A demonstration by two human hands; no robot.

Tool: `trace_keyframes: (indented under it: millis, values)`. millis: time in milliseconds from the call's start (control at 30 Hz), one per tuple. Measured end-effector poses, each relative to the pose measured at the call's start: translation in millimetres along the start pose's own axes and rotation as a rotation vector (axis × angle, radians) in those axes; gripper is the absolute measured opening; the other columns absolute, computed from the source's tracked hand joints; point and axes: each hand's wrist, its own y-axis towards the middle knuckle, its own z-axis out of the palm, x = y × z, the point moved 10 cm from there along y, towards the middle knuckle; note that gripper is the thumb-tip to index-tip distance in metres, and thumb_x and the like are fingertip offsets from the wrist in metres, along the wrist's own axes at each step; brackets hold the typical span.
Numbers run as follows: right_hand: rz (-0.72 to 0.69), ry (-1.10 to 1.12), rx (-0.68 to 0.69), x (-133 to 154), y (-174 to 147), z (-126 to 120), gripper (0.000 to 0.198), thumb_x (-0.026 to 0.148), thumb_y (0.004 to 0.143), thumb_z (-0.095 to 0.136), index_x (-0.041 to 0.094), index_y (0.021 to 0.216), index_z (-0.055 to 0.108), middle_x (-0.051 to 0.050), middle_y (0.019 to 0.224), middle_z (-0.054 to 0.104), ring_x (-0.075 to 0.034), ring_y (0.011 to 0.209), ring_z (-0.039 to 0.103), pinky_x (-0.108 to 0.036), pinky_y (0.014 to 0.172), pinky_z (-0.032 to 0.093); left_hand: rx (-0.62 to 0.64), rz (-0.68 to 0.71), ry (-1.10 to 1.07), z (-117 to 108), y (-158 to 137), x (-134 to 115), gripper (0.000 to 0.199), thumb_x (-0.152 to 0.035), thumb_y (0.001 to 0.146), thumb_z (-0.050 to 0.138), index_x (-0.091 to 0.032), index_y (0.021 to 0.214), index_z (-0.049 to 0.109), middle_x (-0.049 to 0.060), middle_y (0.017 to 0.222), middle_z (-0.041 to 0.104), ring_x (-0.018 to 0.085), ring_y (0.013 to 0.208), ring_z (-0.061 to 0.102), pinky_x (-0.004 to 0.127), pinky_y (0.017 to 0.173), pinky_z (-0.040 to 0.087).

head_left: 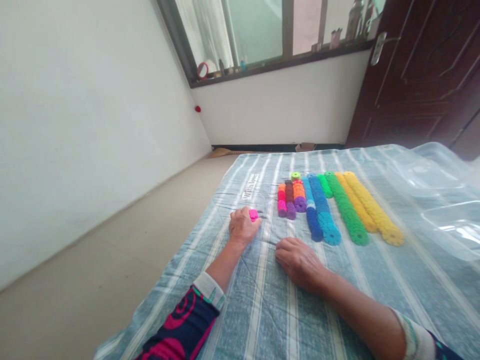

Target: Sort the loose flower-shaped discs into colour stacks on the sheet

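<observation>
My left hand [243, 226] is closed around a short stack of bright pink notched discs [254, 215], low over the striped cloth. My right hand [300, 261] lies lower and to the right, its fingers curled under on the cloth; whatever is in them, if anything, is hidden. Beyond both hands, rows of stacked discs lie on their sides: a red, orange and pink row [282, 200], a purple and brown row [290, 201], an orange and purple row [299, 196], blue rows [324, 210], a green row [347, 210] and yellow rows [371, 207].
A striped cloth [258, 310] covers the surface and bears printed lettering. Two clear plastic containers [431, 175] sit at the right edge. Behind stand a window sill [277, 65] with small items and a dark door [431, 75]; pale floor [101, 255] lies to the left.
</observation>
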Motion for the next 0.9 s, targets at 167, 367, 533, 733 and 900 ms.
trace_keyframes:
  millis: [167,367,533,733,900]
  values:
    - [0.011,0.009,0.009,0,0,1,0.024,0.011,0.093,0.052,0.019,0.071,0.054,-0.003,0.082,0.062,-0.017,0.079,0.051,-0.029,0.071,0.035,0.039,-0.008,0.012,4,8,-2,0.021,-0.034,0.082,0.059,-0.017,0.095,0.064,0.013,0.099,0.069,0.028,0.099,0.062,0.036,0.084,0.047]
    - [0.016,-0.003,0.001,0,1,-2,0.024,0.01,0.092,0.054,0.019,0.07,0.053,-0.002,0.08,0.061,-0.017,0.077,0.051,-0.029,0.07,0.034,0.015,0.043,-0.024,4,8,-5,0.017,-0.025,0.085,0.053,-0.017,0.093,0.065,0.012,0.096,0.068,0.027,0.096,0.061,0.036,0.086,0.046]
    - [-0.002,0.027,-0.044,2,0,-5,0.025,0.008,0.091,0.052,0.018,0.069,0.052,-0.002,0.079,0.06,-0.016,0.076,0.05,-0.029,0.07,0.033,0.051,0.022,0.011,3,8,-10,0.038,-0.037,0.086,0.057,-0.02,0.119,0.063,0.012,0.107,0.066,0.028,0.104,0.058,0.036,0.087,0.046]
    - [0.006,0.054,-0.061,2,-1,-7,0.027,0.009,0.094,0.048,0.018,0.069,0.051,-0.003,0.078,0.059,-0.017,0.076,0.049,-0.029,0.07,0.033,0.116,0.095,0.044,5,8,-23,0.026,-0.034,0.09,0.052,-0.021,0.105,0.069,0.009,0.106,0.067,0.027,0.106,0.057,0.035,0.088,0.046]
    - [-0.001,0.064,-0.062,4,-1,-8,0.028,0.01,0.096,0.045,0.018,0.07,0.052,-0.003,0.079,0.06,-0.017,0.077,0.05,-0.029,0.07,0.034,0.089,0.132,0.034,5,7,-25,0.022,-0.027,0.09,0.051,-0.015,0.094,0.069,0.011,0.101,0.068,0.024,0.102,0.059,0.033,0.09,0.046]
